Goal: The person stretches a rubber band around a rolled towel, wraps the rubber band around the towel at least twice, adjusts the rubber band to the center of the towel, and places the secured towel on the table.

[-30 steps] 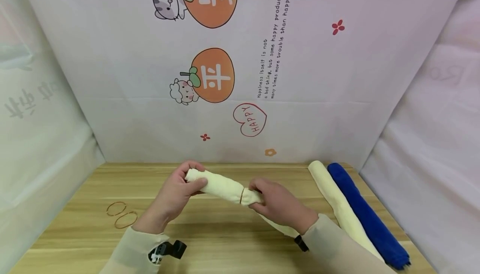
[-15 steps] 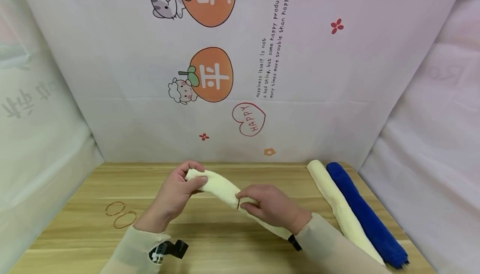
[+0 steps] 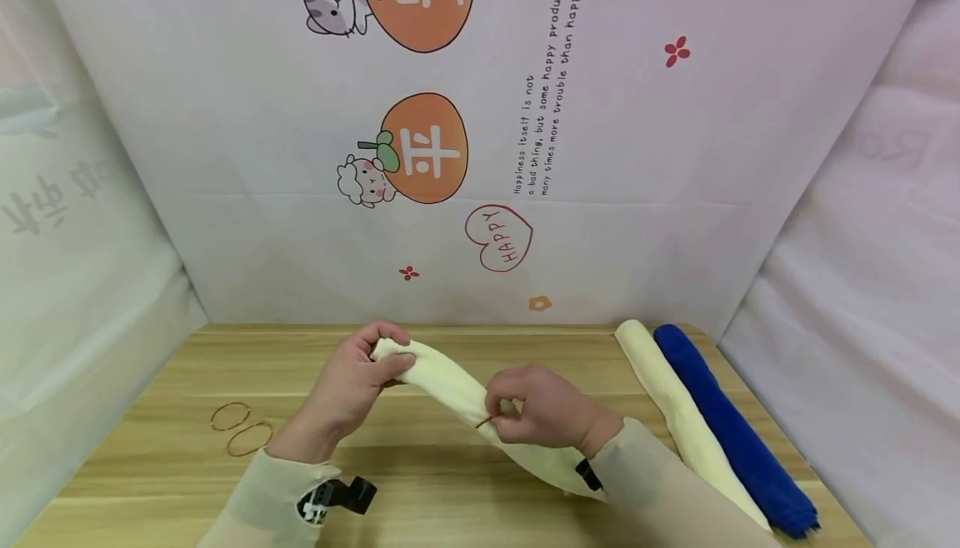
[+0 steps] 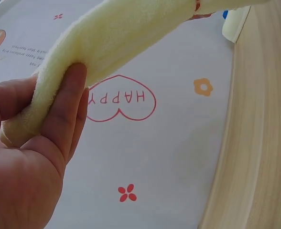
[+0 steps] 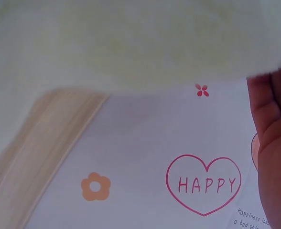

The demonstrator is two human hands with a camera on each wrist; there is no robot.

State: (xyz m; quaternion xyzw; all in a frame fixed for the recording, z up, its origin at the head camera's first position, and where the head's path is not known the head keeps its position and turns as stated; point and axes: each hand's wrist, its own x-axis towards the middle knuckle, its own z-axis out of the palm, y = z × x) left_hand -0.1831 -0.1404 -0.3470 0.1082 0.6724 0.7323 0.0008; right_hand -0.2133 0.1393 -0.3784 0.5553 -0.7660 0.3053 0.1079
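A cream rolled towel (image 3: pixel 442 383) slants down from left to right above the table in the head view. My left hand (image 3: pixel 351 388) grips its upper end between thumb and fingers; the left wrist view shows the towel (image 4: pixel 126 36) bending out of that hand (image 4: pixel 28 171). Around the roll sits a thin brownish rubber band (image 3: pixel 486 421), pinched at one side by my right hand (image 3: pixel 543 406). Beyond the right hand the towel's lower end runs under the wrist. In the right wrist view the blurred towel (image 5: pixel 145 43) fills the top, with part of the right hand (image 5: pixel 279 143) at the edge.
Two more rubber bands, one (image 3: pixel 230 416) just behind the other (image 3: pixel 250 440), lie on the wooden table (image 3: pixel 150 481) at left. Another cream towel roll (image 3: pixel 682 419) and a blue towel roll (image 3: pixel 731 427) lie side by side at right. A printed white cloth (image 3: pixel 600 132) rises behind.
My right hand has shifted from the front of the band to its right side, pulling the band a little down along the towel. The towel now sags longer; the left hand stays in place.
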